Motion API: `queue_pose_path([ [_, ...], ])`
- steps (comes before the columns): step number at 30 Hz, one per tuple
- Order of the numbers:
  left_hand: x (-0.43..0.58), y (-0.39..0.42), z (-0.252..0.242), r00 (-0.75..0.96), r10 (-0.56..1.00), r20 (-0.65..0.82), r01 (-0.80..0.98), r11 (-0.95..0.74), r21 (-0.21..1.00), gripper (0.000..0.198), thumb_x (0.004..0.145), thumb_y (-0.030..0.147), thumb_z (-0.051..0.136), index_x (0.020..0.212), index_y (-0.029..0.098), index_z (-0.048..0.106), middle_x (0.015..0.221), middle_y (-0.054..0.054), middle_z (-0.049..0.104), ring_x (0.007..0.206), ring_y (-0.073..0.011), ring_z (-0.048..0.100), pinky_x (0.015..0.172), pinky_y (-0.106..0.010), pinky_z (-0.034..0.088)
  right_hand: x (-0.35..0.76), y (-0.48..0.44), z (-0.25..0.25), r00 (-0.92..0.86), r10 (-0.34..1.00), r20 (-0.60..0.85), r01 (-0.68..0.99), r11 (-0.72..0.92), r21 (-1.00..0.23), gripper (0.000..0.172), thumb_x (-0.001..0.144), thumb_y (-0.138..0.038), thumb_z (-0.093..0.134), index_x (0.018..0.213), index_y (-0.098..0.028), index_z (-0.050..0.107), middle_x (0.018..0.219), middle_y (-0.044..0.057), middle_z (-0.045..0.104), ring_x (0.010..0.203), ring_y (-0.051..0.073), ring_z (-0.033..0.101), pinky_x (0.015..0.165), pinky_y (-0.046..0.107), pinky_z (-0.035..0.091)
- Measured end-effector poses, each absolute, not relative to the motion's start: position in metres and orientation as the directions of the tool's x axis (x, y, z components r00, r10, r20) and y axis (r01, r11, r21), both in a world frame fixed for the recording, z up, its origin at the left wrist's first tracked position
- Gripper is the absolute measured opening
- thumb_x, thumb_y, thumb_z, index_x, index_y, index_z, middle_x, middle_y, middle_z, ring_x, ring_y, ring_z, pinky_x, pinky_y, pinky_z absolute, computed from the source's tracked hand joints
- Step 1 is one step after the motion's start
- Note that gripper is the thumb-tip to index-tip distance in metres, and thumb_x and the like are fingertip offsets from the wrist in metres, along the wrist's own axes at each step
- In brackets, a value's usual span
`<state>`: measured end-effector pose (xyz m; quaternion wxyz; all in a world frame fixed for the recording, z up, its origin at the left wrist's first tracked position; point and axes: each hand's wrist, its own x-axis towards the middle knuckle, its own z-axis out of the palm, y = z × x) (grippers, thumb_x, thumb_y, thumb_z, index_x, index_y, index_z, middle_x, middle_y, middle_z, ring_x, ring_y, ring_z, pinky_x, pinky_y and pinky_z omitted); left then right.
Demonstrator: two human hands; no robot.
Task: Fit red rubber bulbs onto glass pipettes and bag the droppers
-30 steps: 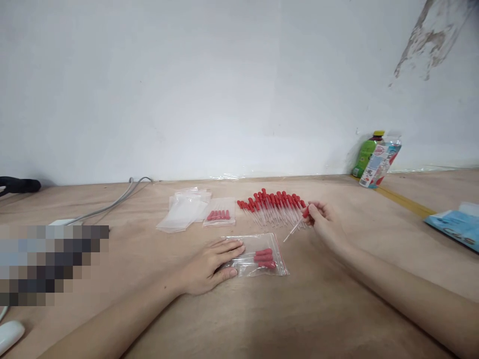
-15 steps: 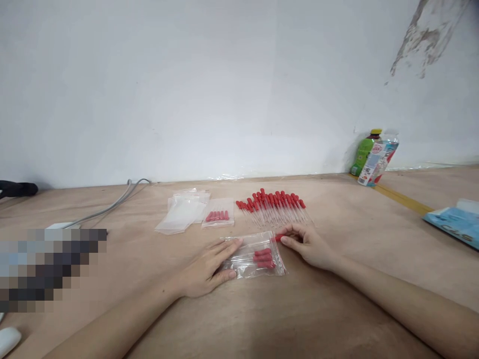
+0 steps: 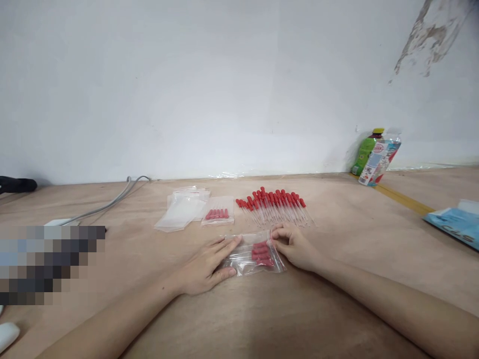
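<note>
A clear zip bag [image 3: 245,269] lies flat in front of me, with several red-bulbed droppers [image 3: 262,254] inside, their bulbs toward its right, open end. My left hand [image 3: 207,267] rests with fingers spread on the bag's left part. At the bag's right edge is my right hand [image 3: 290,244], fingers curled and pinched at the mouth; what they grip is hidden. Behind it many loose red-bulbed droppers [image 3: 277,202] lie in a pile. A filled bag [image 3: 218,212] and a stack of flat bags [image 3: 183,212] lie to the pile's left.
A green bottle [image 3: 362,157] and a clear labelled bottle [image 3: 379,162] stand by the wall at the right. A blue packet [image 3: 454,224] lies at the right edge. Grey cable [image 3: 112,202], a blurred object [image 3: 48,264] and a white item [image 3: 8,336] are at the left.
The dropper that stuck out at my right hand is now inside the bag beside the others. My right hand has moved slightly left, up to the bag's edge. My left hand stays on the bag.
</note>
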<state>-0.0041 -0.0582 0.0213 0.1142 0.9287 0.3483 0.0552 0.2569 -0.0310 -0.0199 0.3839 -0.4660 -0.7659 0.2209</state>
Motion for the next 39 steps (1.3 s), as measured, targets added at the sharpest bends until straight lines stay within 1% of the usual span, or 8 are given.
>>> queue_pose_path([
  [3,-0.004,-0.058,0.021,0.763,0.647,0.014,0.623,-0.741,0.251,0.057,0.089,0.042,0.032,0.138,0.025,0.01,0.143,-0.005,0.021,0.13,-0.0231,0.021,0.106,-0.044,0.02,0.259,-0.035,-0.017,-0.305,0.86,0.408,0.583,0.508,-0.634,0.014,0.075,-0.028,0.052,0.07,-0.021,0.063,0.089,0.004,0.06,0.086,0.018,0.053,0.08,0.034,0.038],
  [8,-0.004,-0.056,0.019,0.777,0.628,0.031,0.601,-0.757,0.257,0.054,0.089,0.041,0.034,0.137,0.026,0.016,0.142,-0.004,0.021,0.13,-0.0221,0.022,0.106,-0.043,0.019,0.266,-0.011,0.005,-0.135,0.857,0.497,0.734,0.423,-0.531,0.014,0.073,-0.029,0.052,0.074,-0.02,0.064,0.081,0.003,0.062,0.081,0.018,0.053,0.076,0.033,0.038],
  [13,-0.006,-0.056,0.015,0.763,0.634,0.126,0.598,-0.766,0.237,0.051,0.088,0.041,0.038,0.135,0.025,0.026,0.144,-0.006,0.015,0.131,-0.0261,0.015,0.104,-0.044,0.023,0.254,0.043,0.031,0.02,0.893,0.45,0.895,0.185,-0.406,0.022,0.076,-0.033,0.048,0.086,-0.025,0.065,0.09,0.002,0.064,0.092,0.019,0.052,0.081,0.032,0.034],
  [17,-0.006,-0.057,0.015,0.757,0.631,0.171,0.603,-0.775,0.188,0.052,0.087,0.042,0.038,0.135,0.026,0.027,0.142,-0.007,0.021,0.129,-0.0274,0.019,0.102,-0.047,0.024,0.238,0.082,0.035,0.14,0.895,0.423,0.903,0.059,-0.425,0.037,0.076,-0.042,0.047,0.099,-0.019,0.064,0.105,0.011,0.059,0.104,0.028,0.045,0.085,0.042,0.03],
  [21,-0.006,-0.058,0.016,0.753,0.639,0.156,0.614,-0.768,0.179,0.05,0.089,0.04,0.034,0.136,0.027,0.023,0.138,-0.006,0.031,0.127,-0.0256,0.024,0.102,-0.047,0.022,0.23,0.104,0.031,0.233,0.901,0.365,0.875,-0.029,-0.484,0.034,0.072,-0.043,0.053,0.085,-0.016,0.068,0.103,0.016,0.059,0.106,0.033,0.043,0.086,0.049,0.026],
  [27,-0.005,-0.058,0.018,0.757,0.644,0.11,0.621,-0.761,0.189,0.051,0.087,0.045,0.036,0.134,0.027,0.028,0.135,-0.007,0.037,0.124,-0.0243,0.03,0.101,-0.047,0.021,0.238,0.111,0.037,0.304,0.899,0.314,0.755,-0.027,-0.655,0.021,0.069,-0.036,0.057,0.071,-0.018,0.067,0.084,0.011,0.064,0.096,0.032,0.051,0.084,0.051,0.029],
  [35,-0.005,-0.055,0.016,0.759,0.647,0.074,0.621,-0.753,0.217,0.05,0.088,0.044,0.034,0.135,0.028,0.024,0.139,-0.005,0.032,0.128,-0.0216,0.025,0.105,-0.049,0.012,0.282,0.054,0.039,0.296,0.881,0.37,0.442,0.218,-0.87,0.025,0.085,-0.035,0.033,0.086,-0.016,0.05,0.08,0.005,0.062,0.062,0.009,0.056,0.058,0.022,0.045],
  [39,-0.005,-0.056,0.016,0.763,0.642,0.068,0.616,-0.756,0.221,0.051,0.089,0.043,0.032,0.136,0.029,0.019,0.14,-0.004,0.029,0.129,-0.0202,0.024,0.106,-0.05,0.009,0.303,0.01,0.015,0.313,0.912,0.264,0.048,0.263,-0.964,0.027,0.075,-0.045,0.052,0.073,-0.018,0.049,0.067,0.001,0.058,0.051,0.008,0.05,0.05,0.021,0.042],
])
